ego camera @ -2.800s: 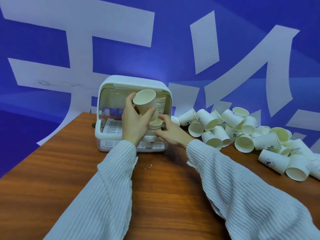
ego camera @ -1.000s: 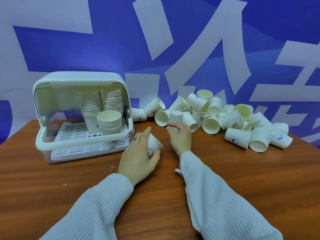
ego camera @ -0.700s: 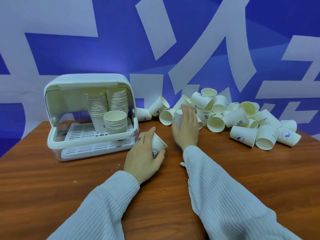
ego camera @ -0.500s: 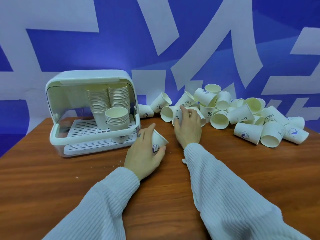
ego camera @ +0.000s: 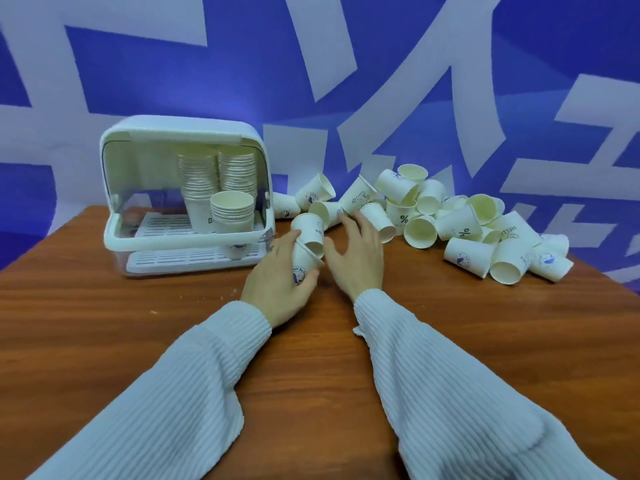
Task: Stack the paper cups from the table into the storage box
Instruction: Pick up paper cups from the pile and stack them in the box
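From the head view, the left hand [ego camera: 280, 282] grips two nested paper cups [ego camera: 306, 247] over the counter [ego camera: 104, 323] beside the storage box [ego camera: 183, 195], the right hand [ego camera: 356, 258] spread empty; light, crushable cups likely want gentle sidewall holds.

A brown wooden table [ego camera: 104, 334] carries everything. On its far left stands a white storage box [ego camera: 180, 244]; a heap of loose paper cups [ego camera: 460, 230] lies tumbled across its far right side.
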`<state>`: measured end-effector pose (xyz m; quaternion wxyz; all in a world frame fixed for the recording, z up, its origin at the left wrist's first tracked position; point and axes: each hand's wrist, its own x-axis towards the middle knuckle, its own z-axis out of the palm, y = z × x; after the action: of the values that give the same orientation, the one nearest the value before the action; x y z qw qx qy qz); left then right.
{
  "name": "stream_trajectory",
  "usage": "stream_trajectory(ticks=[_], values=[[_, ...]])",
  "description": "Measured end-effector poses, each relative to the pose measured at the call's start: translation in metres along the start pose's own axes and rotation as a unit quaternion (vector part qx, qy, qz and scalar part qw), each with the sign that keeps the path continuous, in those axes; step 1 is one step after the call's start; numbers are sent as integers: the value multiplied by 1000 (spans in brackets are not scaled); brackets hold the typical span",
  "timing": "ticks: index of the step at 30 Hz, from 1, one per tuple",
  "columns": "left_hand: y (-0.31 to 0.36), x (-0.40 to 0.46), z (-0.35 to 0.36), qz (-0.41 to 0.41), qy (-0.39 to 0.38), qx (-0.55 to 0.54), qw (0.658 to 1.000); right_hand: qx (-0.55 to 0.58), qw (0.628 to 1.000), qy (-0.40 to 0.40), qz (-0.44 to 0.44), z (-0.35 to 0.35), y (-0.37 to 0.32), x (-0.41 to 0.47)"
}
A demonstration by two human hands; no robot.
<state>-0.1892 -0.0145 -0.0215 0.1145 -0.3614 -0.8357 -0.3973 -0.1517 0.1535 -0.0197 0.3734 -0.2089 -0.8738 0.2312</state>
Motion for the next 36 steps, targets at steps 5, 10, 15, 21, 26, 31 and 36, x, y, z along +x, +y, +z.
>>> stream_trajectory(ticks=[5, 10, 15, 21, 26, 31, 36], values=[[-1, -7, -18, -44, 96, -75, 992, 73, 981, -181, -20, 22, -19, 17], [-2, -5, -26, -94, 126, -115, 981, 78, 992, -101, 17, 27, -26, 15], [5, 0, -36, -79, 163, -182, 966, 150, 959, -230, 76, 11, -29, 22], [4, 6, -54, -92, 213, -249, 940, 76, 956, -277, 53, -14, -32, 11], [-14, 32, -102, -114, 319, -299, 892, 229, 967, -113, 10, -19, -85, 40], [-27, 42, -126, -105, 375, -277, 878, 330, 938, -98, 27, 17, -127, 57], [-44, 44, -131, -121, 395, -228, 882, 384, 916, -116, 9, 47, -147, 70]])
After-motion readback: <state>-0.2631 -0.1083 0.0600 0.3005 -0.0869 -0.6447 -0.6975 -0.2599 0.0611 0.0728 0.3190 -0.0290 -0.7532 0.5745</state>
